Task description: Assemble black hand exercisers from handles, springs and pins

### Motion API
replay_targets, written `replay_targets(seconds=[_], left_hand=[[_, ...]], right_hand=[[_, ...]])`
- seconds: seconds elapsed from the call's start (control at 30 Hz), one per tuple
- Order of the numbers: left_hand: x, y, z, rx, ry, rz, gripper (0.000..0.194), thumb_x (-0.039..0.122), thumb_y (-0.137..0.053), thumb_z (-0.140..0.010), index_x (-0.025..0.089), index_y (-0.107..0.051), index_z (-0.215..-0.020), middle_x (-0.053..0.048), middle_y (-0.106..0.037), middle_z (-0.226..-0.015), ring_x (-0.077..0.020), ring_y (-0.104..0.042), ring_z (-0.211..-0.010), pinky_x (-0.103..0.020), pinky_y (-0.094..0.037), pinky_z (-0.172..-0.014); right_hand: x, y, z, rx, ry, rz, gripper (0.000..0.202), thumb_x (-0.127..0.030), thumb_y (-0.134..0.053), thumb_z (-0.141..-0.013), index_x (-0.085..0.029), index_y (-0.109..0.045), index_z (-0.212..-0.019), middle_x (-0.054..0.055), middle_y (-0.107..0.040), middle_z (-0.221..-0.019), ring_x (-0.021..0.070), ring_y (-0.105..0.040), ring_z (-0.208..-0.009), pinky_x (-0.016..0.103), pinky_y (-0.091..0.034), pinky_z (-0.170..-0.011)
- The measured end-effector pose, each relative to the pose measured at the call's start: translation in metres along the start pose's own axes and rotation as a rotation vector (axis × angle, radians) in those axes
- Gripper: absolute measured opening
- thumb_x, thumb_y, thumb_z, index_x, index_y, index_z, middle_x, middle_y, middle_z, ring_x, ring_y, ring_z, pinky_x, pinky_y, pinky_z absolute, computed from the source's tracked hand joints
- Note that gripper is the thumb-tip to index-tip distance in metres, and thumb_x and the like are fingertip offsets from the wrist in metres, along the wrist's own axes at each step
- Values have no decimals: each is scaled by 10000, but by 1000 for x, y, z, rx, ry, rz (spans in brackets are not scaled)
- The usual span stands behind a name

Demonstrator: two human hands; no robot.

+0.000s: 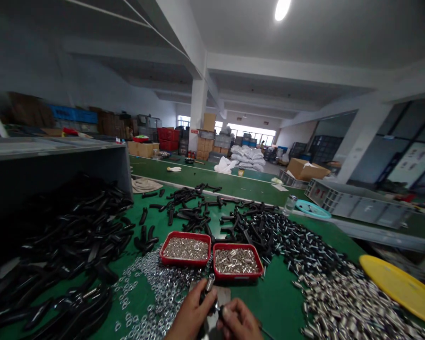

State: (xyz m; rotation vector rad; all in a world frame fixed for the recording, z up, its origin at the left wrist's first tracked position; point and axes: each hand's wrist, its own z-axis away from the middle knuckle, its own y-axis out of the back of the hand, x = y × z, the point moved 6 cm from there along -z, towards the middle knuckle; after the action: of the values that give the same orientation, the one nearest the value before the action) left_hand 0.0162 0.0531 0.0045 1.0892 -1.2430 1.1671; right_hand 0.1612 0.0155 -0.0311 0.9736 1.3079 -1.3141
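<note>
At the bottom centre, my left hand (192, 311) is closed round a small black part with a silver metal cylinder (210, 282) standing out at its top. My right hand (239, 321) is beside it, fingers pinched on a small dark piece near the same part. Both hands are over a grey metal block (223, 294) on the green table. Just beyond them are two red trays, the left one (186, 261) holding small metal pieces and the right one (238, 275) holding small pins or screws.
Metal nuts (166, 288) lie left of my hands. Black handles (92, 226) fill a grey bin (123, 172) at the left. Black-headed screws (304, 241) and metal cylinders (350, 302) are piled right, near a yellow lid (396, 283). A clear cup (289, 206) stands behind.
</note>
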Motion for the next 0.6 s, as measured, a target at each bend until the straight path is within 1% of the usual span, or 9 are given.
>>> replay_targets(seconds=[0.07, 0.1, 0.17, 0.2, 0.3, 0.37, 0.47, 0.53, 0.6], left_hand=[[8, -1, 5, -15, -21, 5, 415, 590, -699, -753, 193, -680, -874, -36, -646, -808, -208, -587, -782, -272, -462, -718], [12, -2, 8, -38, -10, 29, 414, 586, -685, -768, 187, -669, -879, -33, -645, -816, -199, -585, -775, -266, -462, -712], [20, -4, 14, -109, 53, 91, 417, 571, -654, -799, 175, -648, -929, -25, -636, -830, -173, -577, -732, -255, -460, -676], [23, -5, 17, -141, 84, 112, 411, 558, -634, -818, 171, -640, -955, -21, -629, -836, -160, -569, -706, -250, -455, -652], [30, -3, 20, -197, 101, 58, 355, 513, -601, -849, 171, -623, -943, -11, -611, -825, -144, -547, -671, -243, -434, -612], [33, 2, 18, -152, 25, -44, 302, 483, -576, -869, 184, -603, -900, -3, -594, -810, -150, -538, -699, -245, -421, -633], [30, 9, 12, -26, -119, -230, 240, 427, -548, -893, 195, -567, -834, 7, -568, -777, -160, -516, -736, -253, -389, -669], [22, 11, 6, 8, -168, -306, 229, 400, -523, -908, 196, -543, -805, 14, -549, -751, -159, -503, -723, -259, -373, -666], [15, 14, 2, 16, -199, -335, 238, 392, -495, -926, 199, -527, -792, 19, -529, -737, -156, -500, -708, -262, -371, -666]], right_hand=[[-2, -4, 8, 0, -36, -5, 458, -673, -610, -819, -233, -482, -817, -28, -576, -613, 98, -441, -425, 217, -379, -438], [-11, -3, 13, 28, 30, 81, 403, -625, -599, -854, -233, -506, -846, -11, -598, -660, 122, -505, -481, 239, -431, -472], [-38, 0, 23, 83, 285, 372, 258, -489, -602, -901, -235, -576, -934, 51, -669, -843, 192, -638, -737, 327, -540, -675], [-52, -1, 27, 75, 432, 523, 208, -431, -608, -904, -237, -604, -981, 84, -687, -948, 229, -651, -880, 387, -540, -806], [-67, -11, 29, -49, 622, 758, 163, -328, -609, -900, -244, -627, -1038, 103, -692, -1007, 263, -637, -954, 458, -501, -910], [-64, -13, 23, -41, 552, 699, 145, -332, -606, -904, -238, -609, -1016, 86, -681, -972, 241, -638, -898, 422, -521, -848], [-43, -17, 10, 10, 204, 365, 196, -429, -544, -944, -235, -520, -956, 7, -627, -792, 160, -598, -643, 307, -523, -612], [-28, -26, 5, -26, -1, 178, 267, -489, -565, -925, -239, -472, -941, -50, -570, -696, 114, -525, -504, 243, -461, -487], [-24, -31, 2, -40, -45, 129, 366, -511, -684, -839, -236, -469, -946, -69, -563, -685, 99, -523, -493, 215, -441, -467]])
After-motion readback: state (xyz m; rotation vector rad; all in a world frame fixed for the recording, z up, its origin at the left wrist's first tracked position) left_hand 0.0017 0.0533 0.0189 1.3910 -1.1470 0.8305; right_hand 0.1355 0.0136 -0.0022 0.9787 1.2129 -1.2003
